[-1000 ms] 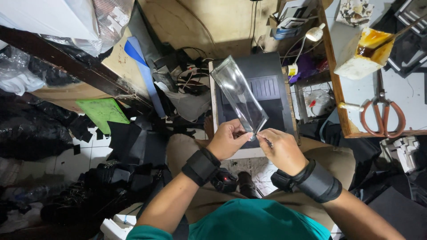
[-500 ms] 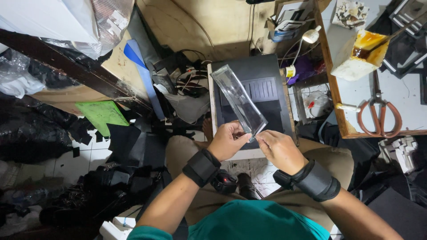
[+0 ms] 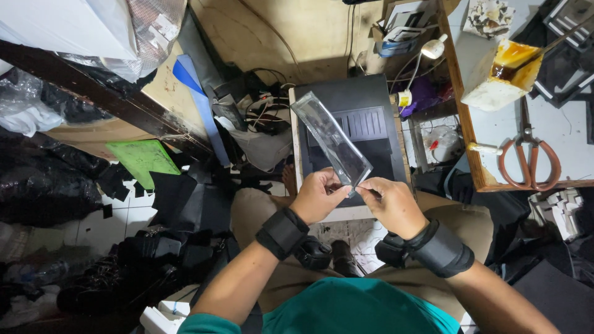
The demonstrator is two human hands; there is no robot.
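Note:
A long clear plastic sleeve (image 3: 330,138) slants up and to the left in front of me, over a dark grey machine (image 3: 352,117). My left hand (image 3: 317,195) pinches its near end from the left. My right hand (image 3: 391,204) pinches the same end from the right, fingertips close together. Both wrists wear black straps. My knees in tan trousers are below the hands.
A wooden bench (image 3: 470,142) at the right carries orange-handled scissors (image 3: 531,162) and a glue pot with a brush (image 3: 502,75). Cables, a blue strip (image 3: 198,105) and a green sheet (image 3: 143,159) lie at the left among black scraps and plastic bags.
The sleeve and both hands have stayed nearly in place over the machine; the fingertips have shifted slightly at the sleeve's near end.

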